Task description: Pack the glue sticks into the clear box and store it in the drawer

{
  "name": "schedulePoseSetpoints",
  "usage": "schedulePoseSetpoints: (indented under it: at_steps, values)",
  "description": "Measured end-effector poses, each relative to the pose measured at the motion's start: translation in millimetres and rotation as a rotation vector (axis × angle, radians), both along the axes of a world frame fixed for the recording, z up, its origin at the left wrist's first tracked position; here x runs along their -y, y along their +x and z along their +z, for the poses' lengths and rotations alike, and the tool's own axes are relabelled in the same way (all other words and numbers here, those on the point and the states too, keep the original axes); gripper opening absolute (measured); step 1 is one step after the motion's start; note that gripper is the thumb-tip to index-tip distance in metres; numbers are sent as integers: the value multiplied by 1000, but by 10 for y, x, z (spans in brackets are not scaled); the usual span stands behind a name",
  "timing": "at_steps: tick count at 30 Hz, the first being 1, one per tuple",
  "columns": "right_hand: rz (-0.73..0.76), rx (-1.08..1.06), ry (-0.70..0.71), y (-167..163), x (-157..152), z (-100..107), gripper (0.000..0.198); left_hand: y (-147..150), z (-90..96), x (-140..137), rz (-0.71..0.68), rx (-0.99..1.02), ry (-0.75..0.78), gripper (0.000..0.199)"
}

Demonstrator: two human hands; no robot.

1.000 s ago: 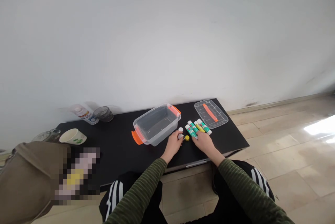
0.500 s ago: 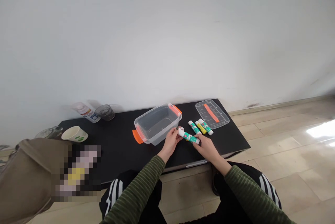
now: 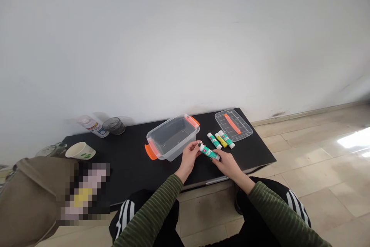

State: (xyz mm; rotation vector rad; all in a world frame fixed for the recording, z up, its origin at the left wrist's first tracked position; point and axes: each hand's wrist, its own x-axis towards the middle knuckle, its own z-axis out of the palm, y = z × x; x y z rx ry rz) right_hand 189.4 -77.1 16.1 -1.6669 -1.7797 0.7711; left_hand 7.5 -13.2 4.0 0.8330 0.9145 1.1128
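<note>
A green-and-white glue stick [image 3: 208, 152] is held at a slant between my two hands, above the black table. My left hand [image 3: 189, 157] pinches its white end, and my right hand [image 3: 227, 163] grips the other end. Just beyond my right hand, a green glue stick [image 3: 214, 141], a yellow stick [image 3: 221, 140] and another green glue stick [image 3: 227, 139] lie side by side. A clear plastic box [image 3: 173, 137] with orange latches stands without its lid, behind and left of my left hand. Its inside shows no contents.
The clear lid [image 3: 245, 129] with an orange handle lies at the table's [image 3: 135, 177] right end. To the left are a paper cup [image 3: 80, 150], a dark glass [image 3: 114, 125] and a spray can [image 3: 94, 126]. A person's brown sleeve [image 3: 31, 197] reaches in beside a blurred patch.
The glue stick in my hands has tilted and turned slightly, so its red label mark shows more plainly. Both hands keep hold of it. The view has shifted a little.
</note>
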Motion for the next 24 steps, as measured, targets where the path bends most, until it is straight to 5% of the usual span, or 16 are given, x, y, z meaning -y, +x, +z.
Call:
schedulePoseSetpoints:
  at_steps: [5, 9, 12, 17, 24]
  values:
    - [24, -414, -263, -39, -3, -42, 29, 8, -13, -8, -62, 29, 19, 48]
    - [77, -494, -350, -30, -52, -54, 28, 26, -111, -68, -99, -29, 41, 50]
    - [1, -356, -292, 56, -139, -14, 25, 12, -201, -151, -86, -220, 142, 48]
    - [-301, 222, -98, 310, -320, 34, 30, -87, -318, -262, -148, -754, 483, 46]
    - [-329, 483, -236, 375, -404, -34, 34, -136, -385, -264, -266, -1142, 761, 49]
